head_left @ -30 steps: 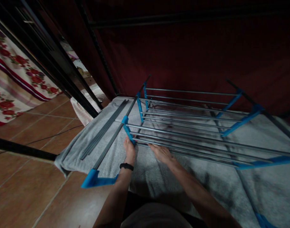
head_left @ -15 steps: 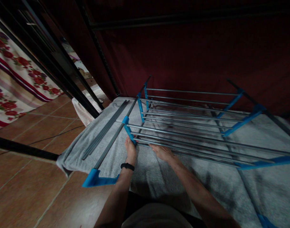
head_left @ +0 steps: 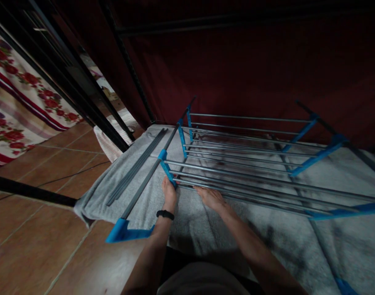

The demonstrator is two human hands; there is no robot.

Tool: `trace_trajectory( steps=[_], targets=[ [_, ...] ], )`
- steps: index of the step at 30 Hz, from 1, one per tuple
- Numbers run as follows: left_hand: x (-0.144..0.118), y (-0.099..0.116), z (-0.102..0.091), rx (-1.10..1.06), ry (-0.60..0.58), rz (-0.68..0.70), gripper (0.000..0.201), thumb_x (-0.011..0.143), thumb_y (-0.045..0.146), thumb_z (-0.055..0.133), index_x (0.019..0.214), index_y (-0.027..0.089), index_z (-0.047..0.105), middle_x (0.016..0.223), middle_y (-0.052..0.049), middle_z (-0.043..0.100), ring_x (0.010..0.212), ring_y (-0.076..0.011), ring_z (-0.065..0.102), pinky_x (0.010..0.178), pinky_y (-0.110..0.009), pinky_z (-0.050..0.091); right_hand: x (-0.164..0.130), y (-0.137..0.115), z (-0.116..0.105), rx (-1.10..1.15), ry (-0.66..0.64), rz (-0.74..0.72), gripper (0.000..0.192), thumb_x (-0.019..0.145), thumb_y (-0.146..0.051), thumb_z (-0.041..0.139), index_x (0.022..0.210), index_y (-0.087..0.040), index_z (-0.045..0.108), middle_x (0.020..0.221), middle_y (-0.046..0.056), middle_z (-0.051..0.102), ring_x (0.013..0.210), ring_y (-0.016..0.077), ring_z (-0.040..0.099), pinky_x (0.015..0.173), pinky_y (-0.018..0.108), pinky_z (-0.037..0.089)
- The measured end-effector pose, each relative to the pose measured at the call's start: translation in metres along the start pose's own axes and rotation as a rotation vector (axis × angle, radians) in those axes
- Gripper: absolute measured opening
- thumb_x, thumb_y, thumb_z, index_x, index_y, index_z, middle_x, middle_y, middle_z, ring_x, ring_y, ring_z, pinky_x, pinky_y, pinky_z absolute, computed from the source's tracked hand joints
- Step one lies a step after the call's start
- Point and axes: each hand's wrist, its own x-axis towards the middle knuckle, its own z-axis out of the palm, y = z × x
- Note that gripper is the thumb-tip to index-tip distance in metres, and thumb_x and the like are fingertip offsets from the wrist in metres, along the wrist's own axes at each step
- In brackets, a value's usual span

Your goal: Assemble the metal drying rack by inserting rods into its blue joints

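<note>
A rack of grey metal tubes joined by blue plastic brackets lies on its side in front of me. My left hand (head_left: 169, 193) is closed around the lower end of the near left blue bracket (head_left: 167, 168), where the tubes enter it. Just to the right, my right hand (head_left: 210, 198) has its fingers curled at the lowest near metal tube (head_left: 186, 187), close to that joint. My palms and some fingertips are hidden. A long side pole (head_left: 141, 191) runs past my left hand to a blue corner foot (head_left: 128, 234).
Several loose grey tubes (head_left: 137, 168) lie on the grey blanket (head_left: 202, 233) to the left. Behind the rack hangs a dark red cloth (head_left: 242, 73). Black metal posts (head_left: 110, 127) and tiled floor (head_left: 64, 205) are on the left, with a floral curtain (head_left: 24, 102) beyond.
Both hands stay at the same joint with almost no movement. The right end of the rack appears shifted very slightly to the right.
</note>
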Motion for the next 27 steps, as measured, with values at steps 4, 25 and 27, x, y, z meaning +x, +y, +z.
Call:
trace_trajectory(
  steps=[4, 25, 27],
  targets=[
    [-0.001, 0.001, 0.0, 0.001, -0.006, 0.021, 0.042, 0.091, 0.055, 0.049, 0.083, 0.017, 0.065, 0.064, -0.003, 0.057, 0.061, -0.0184, 0.053, 0.063, -0.033, 0.048, 0.002, -0.008, -0.002, -0.028, 0.006, 0.03, 0.044, 0.103, -0.035, 0.032, 0.143, -0.031, 0.05, 0.127, 0.004, 0.069, 0.113, 0.0205, 0.066, 0.093, 0.031, 0.049],
    [-0.007, 0.003, 0.004, -0.103, 0.012, 0.026, 0.031, 0.083, 0.048, 0.058, 0.071, 0.02, 0.057, 0.068, -0.001, 0.054, 0.064, -0.0153, 0.046, 0.064, -0.031, 0.045, 0.058, -0.074, 0.018, -0.016, 0.06, 0.0, 0.042, 0.101, -0.018, 0.026, 0.127, -0.026, 0.058, 0.125, 0.006, 0.068, 0.112, 0.0203, 0.063, 0.096, 0.034, 0.046],
    [-0.007, 0.003, 0.003, -0.1, 0.01, 0.015, 0.029, 0.084, 0.046, 0.057, 0.072, 0.019, 0.057, 0.066, 0.0, 0.053, 0.063, -0.0145, 0.045, 0.063, -0.03, 0.044, 0.059, -0.072, 0.017, -0.007, 0.048, 0.001, 0.042, 0.101, -0.019, 0.027, 0.129, -0.027, 0.057, 0.126, 0.005, 0.067, 0.112, 0.0193, 0.063, 0.096, 0.034, 0.046]
  ],
)
